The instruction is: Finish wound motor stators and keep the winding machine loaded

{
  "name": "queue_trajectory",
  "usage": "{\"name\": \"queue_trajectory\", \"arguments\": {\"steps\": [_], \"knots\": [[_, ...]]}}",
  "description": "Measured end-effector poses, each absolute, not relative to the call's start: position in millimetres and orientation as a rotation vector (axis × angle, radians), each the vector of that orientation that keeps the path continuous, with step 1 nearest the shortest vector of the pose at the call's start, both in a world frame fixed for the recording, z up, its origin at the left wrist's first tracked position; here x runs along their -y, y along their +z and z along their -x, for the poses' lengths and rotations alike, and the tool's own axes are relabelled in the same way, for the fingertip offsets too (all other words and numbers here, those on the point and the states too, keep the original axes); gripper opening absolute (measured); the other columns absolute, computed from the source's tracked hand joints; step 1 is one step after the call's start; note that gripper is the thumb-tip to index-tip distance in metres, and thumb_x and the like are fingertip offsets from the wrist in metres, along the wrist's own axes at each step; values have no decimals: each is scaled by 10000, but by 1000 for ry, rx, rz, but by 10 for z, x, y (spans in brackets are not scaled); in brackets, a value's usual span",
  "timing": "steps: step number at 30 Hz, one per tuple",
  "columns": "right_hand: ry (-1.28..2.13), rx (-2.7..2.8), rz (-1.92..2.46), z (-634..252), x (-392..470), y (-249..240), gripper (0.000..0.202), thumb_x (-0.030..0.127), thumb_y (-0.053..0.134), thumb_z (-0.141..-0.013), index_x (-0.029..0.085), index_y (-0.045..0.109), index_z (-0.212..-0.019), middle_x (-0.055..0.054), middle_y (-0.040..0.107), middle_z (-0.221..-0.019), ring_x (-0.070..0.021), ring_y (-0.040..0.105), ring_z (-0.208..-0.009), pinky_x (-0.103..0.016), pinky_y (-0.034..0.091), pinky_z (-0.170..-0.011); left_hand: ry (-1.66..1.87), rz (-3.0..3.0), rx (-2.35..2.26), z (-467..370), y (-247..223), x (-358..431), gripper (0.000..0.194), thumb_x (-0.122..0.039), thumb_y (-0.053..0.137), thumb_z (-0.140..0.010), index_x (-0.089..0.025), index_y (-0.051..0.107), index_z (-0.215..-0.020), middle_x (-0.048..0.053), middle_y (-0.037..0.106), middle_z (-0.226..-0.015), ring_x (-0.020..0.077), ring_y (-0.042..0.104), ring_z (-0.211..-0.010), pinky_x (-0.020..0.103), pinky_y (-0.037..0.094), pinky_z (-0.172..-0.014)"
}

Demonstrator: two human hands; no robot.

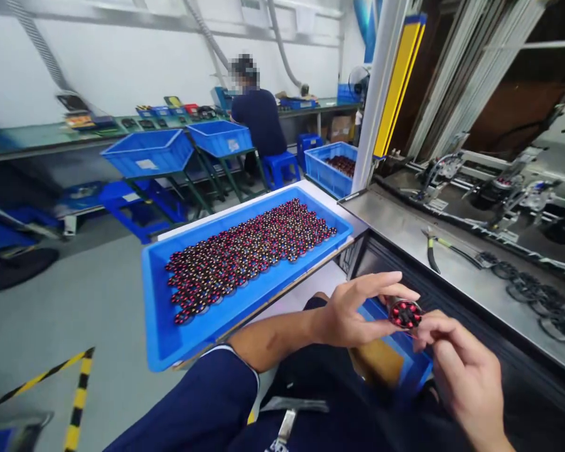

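Note:
My left hand (351,311) grips a small round motor stator (405,312) between thumb and fingers, its face with red windings and a dark centre turned toward me. At the stator's right edge, my right hand (466,361) has its fingers closed in a pinch. A thin red wire seems to run into that pinch, but the fingertips hide most of it. To my left, a shallow blue tray (153,314) holds a dense layer of similar stators (249,251). Below my hands is a blue bin (421,370), partly covered by my arms.
Pliers (445,248) lie on the metal bench (395,216) at right, near several dark rings (537,292). Machine fixtures (494,185) stand behind them. A yellow post (400,85) rises at the bench corner. Farther off, a person (260,119) sits near blue bins (148,154).

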State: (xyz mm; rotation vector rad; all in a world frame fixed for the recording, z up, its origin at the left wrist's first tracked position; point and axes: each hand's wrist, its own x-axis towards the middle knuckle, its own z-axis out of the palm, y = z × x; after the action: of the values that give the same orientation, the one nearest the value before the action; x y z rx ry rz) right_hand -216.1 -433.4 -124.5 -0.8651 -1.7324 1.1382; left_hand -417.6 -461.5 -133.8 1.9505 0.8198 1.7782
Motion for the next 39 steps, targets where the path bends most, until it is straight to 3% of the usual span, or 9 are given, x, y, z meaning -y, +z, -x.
{"name": "queue_trajectory", "arguments": {"steps": [6, 15, 18, 23, 26, 30, 34, 39], "knots": [[1517, 1451, 851, 2020, 4711, -1192, 283, 374, 633, -952, 194, 628, -733, -5, 515, -655, -117, 484, -620, -231, 435, -582, 1883, -2021, -590, 3886, -1356, 4571, 897, -115, 788, -791, -209, 301, -1538, 147, 735, -1209, 194, 735, -1022, 262, 616, -868], [2172, 1135, 511, 1532, 4559, -1349, 260, 404, 714, -837, 220, 625, -677, 25, 368, -569, -103, 345, -487, -239, 315, -441, 1785, -1840, -648, 3729, -1414, 4603, 911, -267, 818, -791, -228, 277, -1522, 116, 739, -1143, 173, 739, -897, 271, 618, -792], [2150, 1151, 501, 1437, 4533, -1598, 248, 411, 699, -851, 219, 653, -702, 9, 407, -598, -112, 397, -508, -246, 345, -451, 1938, -1978, -732, 3764, -1390, 4569, 883, -236, 795, -809, -218, 279, -1525, 109, 746, -1123, 191, 728, -953, 329, 612, -851], [2103, 990, 674, 1821, 4781, -1674, 314, 482, 708, -863, 168, 721, -841, -33, 535, -707, -104, 503, -563, -209, 420, -470, 2130, -2319, -926, 3768, -1358, 4511, 664, -155, 764, -792, -201, 485, -1393, 58, 761, -970, 196, 685, -980, 347, 594, -869], [2131, 838, 699, 2056, 4898, -1496, 327, 499, 728, -855, 171, 731, -863, -39, 591, -723, -106, 552, -579, -203, 476, -495, 2121, -2391, -909, 3731, -1360, 4483, 672, -170, 745, -805, -183, 464, -1415, 51, 761, -936, 185, 668, -928, 337, 593, -833], [2172, 791, 791, 2168, 4876, -1318, 272, 406, 794, -821, 153, 721, -752, -23, 599, -664, -83, 549, -534, -171, 478, -474, 2143, -2385, -870, 3715, -1367, 4459, 681, -146, 711, -816, -123, 443, -1442, 83, 767, -935, 200, 653, -956, 346, 579, -839], [2165, 795, 865, 2175, 4855, -1310, 249, 338, 835, -782, 142, 704, -700, -8, 577, -617, -67, 524, -504, -152, 466, -453, 2176, -2337, -916, 3726, -1394, 4449, 733, -129, 715, -800, -140, 419, -1471, 70, 766, -923, 192, 653, -921, 346, 577, -815], [2118, 784, 889, 2204, 4894, -1318, 333, 458, 835, -763, 148, 715, -753, -20, 595, -633, -83, 533, -486, -175, 469, -425, 2178, -2311, -924, 3721, -1449, 4444, 701, -201, 709, -843, -165, 419, -1479, 63, 765, -927, 194, 646, -914, 340, 569, -797]]}}
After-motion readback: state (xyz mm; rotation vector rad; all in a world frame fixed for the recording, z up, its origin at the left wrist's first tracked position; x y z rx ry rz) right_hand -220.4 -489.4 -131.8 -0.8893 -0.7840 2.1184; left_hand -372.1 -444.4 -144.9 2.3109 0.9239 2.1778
